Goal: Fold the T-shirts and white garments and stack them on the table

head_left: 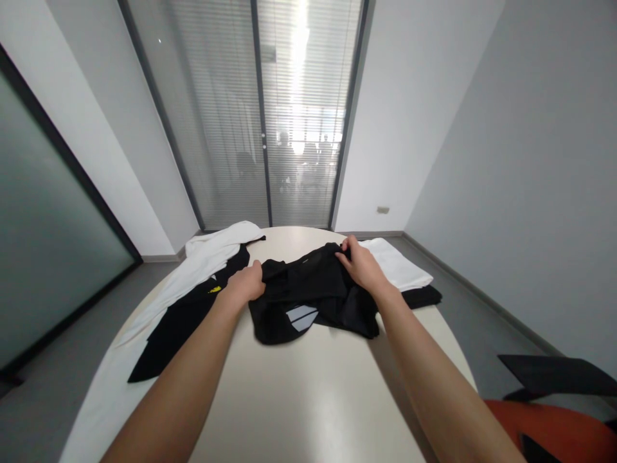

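Note:
A black T-shirt (313, 280) with a pale striped print near its lower edge hangs between my two hands over the middle of the table. My left hand (248, 283) pinches its left side. The fingers of my right hand (359, 260) are closed on its upper right part. The shirt is partly bunched, and its lower part lies on or just above the tabletop; I cannot tell which. Right behind my right hand is a stack of folded clothes, with a white one (398, 263) above a black one (423, 296).
The pale round table (289, 399) spreads under everything. Along its left side lie loose black clothing (180, 328) with a yellow mark and white clothing (207, 260). An orange and black chair (549, 427) stands at the lower right. Blinds cover the glass partition (308, 83) ahead.

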